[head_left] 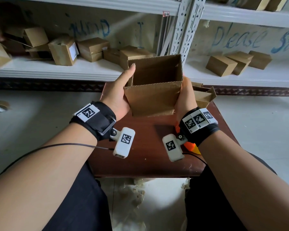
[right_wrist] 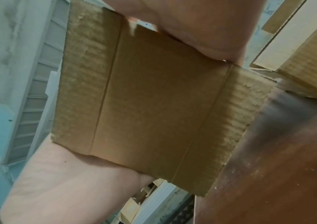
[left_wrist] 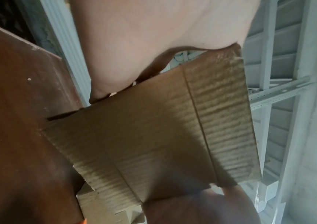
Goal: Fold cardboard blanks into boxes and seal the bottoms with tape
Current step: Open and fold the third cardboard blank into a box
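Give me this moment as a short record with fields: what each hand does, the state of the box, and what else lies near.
left hand: holds the left side of the cardboard box, thumb up along its edge
right hand: holds the right side of the box
box state: opened into a square tube, top open, held above the brown table
bottom: cannot tell from these views whether it is closed or taped
behind the box: more cardboard pieces on the table
under the right wrist: an orange tool, partly hidden
floor, left: a tape roll
shelf: finished boxes

Brown table (head_left: pixel 145 160) (folded cardboard (head_left: pixel 204 97) atop).
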`<action>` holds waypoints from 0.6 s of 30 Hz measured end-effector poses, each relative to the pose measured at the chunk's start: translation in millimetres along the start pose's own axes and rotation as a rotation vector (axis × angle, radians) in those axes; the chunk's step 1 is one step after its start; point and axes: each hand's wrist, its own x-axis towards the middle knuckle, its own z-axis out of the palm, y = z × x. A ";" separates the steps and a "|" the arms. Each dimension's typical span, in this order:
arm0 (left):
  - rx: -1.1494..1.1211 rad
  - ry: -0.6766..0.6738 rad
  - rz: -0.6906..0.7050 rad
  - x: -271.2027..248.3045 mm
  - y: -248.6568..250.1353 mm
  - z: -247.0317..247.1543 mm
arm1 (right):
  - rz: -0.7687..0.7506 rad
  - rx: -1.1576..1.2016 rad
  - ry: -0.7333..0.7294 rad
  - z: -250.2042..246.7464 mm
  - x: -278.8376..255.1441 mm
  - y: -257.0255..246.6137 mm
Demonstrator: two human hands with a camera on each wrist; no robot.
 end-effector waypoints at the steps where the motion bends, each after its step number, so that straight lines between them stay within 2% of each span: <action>1: -0.018 -0.033 -0.014 -0.6 0.5 0.9 | -0.009 -0.002 0.008 -0.3 0.8 0.7; 4: -0.024 -0.061 -0.025 -0.6 -2.6 -0.4 | 0.016 -0.002 0.009 3.1 2.9 1.6; 8: -0.101 0.021 0.016 -3.6 -2.0 0.1 | 0.001 -0.001 -0.126 -2.4 11.9 8.4; 13: -0.147 0.016 0.046 -10.9 0.2 6.4 | -0.010 0.082 -0.216 4.7 -5.3 0.1; 18: -0.146 0.008 0.064 -14.4 -2.2 9.9 | -0.062 0.130 -0.118 5.9 -3.0 -0.2</action>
